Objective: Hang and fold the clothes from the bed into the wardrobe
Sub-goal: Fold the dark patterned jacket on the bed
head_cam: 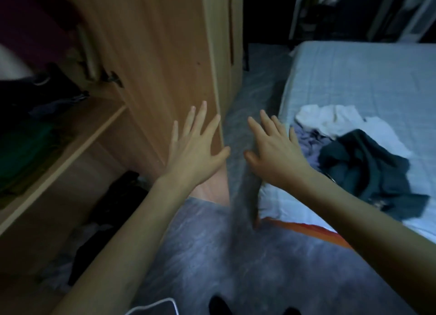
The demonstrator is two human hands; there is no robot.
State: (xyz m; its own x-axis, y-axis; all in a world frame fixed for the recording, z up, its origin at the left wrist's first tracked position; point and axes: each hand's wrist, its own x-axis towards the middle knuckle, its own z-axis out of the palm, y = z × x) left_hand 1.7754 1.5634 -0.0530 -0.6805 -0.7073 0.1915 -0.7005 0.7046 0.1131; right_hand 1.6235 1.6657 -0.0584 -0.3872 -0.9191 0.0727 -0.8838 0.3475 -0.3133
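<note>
Both arms reach forward with nothing in them: the left hand (pixel 195 147) has its fingers spread and straight in front of the open wardrobe door (pixel 165 62), though whether the palm touches the wood cannot be told, and the right hand (pixel 276 149) is likewise flat and splayed over the floor (pixel 212 251) between wardrobe and bed (pixel 358 79). The clothes (pixel 354 149) lie in a loose heap at about three o'clock from the right hand, near the bed's edge: a white garment (pixel 330 119) farthest off, a lilac one (pixel 306 140) just beside the wrist, and a dark green piece (pixel 368 163) sprawled on top and toward the viewer. They are probably piled at that edge to be in easy reach of the wardrobe (pixel 82 137), which stands open at nine o'clock with folded dark and green items on its shelf (pixel 77 135) and more dark cloth (pixel 118 196) below. The empty, open hands suggest that the person is between garments, and the right one is better placed to take the next piece. No brand, label or writing can be read; the picture is dim and somewhat blurred.
</note>
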